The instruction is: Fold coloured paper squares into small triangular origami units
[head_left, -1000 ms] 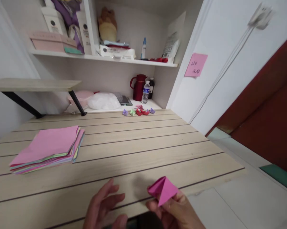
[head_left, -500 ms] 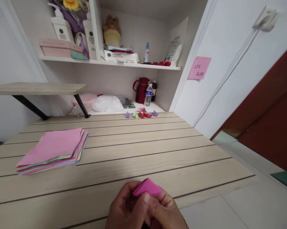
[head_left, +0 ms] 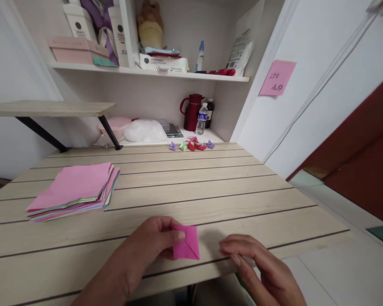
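A small folded square of bright pink paper (head_left: 189, 246) is pinched by my left hand (head_left: 158, 240), thumb on top and fingers beneath its left side. A diagonal crease line runs across its face. To the right of the paper, apart from it, my right hand (head_left: 258, 263) hovers near the table's front edge with slightly curled fingers and nothing in them. A stack of coloured square paper (head_left: 77, 187), pink on top, lies on the left of the table.
Several small folded paper pieces (head_left: 196, 146) stand along the back of the slatted wooden table (head_left: 242, 199). Behind them are a dark red jug (head_left: 192, 112) and a water bottle (head_left: 201, 120). A raised wooden shelf (head_left: 48, 108) on black legs is at the left.
Both hands were together on the pink paper. My right hand has let go and moved right; the paper now shows as a flat square in my left hand. The view has tilted down slightly.
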{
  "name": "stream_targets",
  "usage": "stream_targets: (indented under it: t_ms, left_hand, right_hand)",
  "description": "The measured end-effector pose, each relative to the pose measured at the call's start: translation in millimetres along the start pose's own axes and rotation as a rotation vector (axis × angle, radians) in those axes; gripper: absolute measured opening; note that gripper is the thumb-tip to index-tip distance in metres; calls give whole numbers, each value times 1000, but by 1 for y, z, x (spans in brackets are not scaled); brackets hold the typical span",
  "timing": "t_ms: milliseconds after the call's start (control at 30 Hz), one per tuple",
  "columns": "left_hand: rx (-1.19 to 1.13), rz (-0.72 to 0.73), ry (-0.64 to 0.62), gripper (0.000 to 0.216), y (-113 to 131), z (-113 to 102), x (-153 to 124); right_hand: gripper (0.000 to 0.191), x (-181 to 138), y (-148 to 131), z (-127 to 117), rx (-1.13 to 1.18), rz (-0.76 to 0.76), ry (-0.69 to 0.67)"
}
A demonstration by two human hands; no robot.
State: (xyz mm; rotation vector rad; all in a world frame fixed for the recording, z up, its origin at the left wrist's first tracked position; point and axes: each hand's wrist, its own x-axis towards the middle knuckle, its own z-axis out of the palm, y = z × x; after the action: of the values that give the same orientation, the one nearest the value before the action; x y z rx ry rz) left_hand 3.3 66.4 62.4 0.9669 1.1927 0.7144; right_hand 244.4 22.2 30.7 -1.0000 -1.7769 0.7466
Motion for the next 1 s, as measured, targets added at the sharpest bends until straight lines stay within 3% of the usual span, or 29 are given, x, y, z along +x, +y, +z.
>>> stream_targets:
  t_ms: [67, 167, 333, 500, 567, 633, 700, 767, 833, 900, 1000]
  left_hand:
    - [181, -62, -66, 32, 8, -1, 10]
    - [327, -101, -113, 31, 13, 3, 25]
    - [584, -58, -134, 14, 14, 14, 34]
    - [868, 101, -10, 10, 13, 24, 30]
    - [965, 209, 38, 4, 10, 24, 27]
    - [1110, 419, 106, 25, 5, 21, 23]
    - [1306, 725, 288, 45, -2, 16, 16]
    - [1474, 1041, 555, 42, -12, 10, 5]
    - [1576, 1274, 461, 40, -23, 5, -7]
    - [1557, 1288, 441, 36, -37, 2, -16]
    - [1744, 1255, 428, 31, -59, -3, -20]
  right_hand:
    - [25, 10, 4, -7, -239, -226, -39]
    - [37, 20, 10, -1, -408, -408, -141]
    - [41, 19, 21, 12, -499, -501, -190]
    - [41, 18, 24, 15, -538, -521, -216]
    - [36, 19, 22, 17, -543, -507, -201]
    - [31, 20, 20, 19, -549, -491, -174]
    - [28, 21, 18, 21, -561, -484, -161]
    - [26, 21, 17, 21, -575, -480, -168]
    - [25, 21, 17, 22, -584, -471, -179]
    - [25, 21, 16, 21, -593, -465, -188]
    - [26, 20, 15, 19, -621, -455, -222]
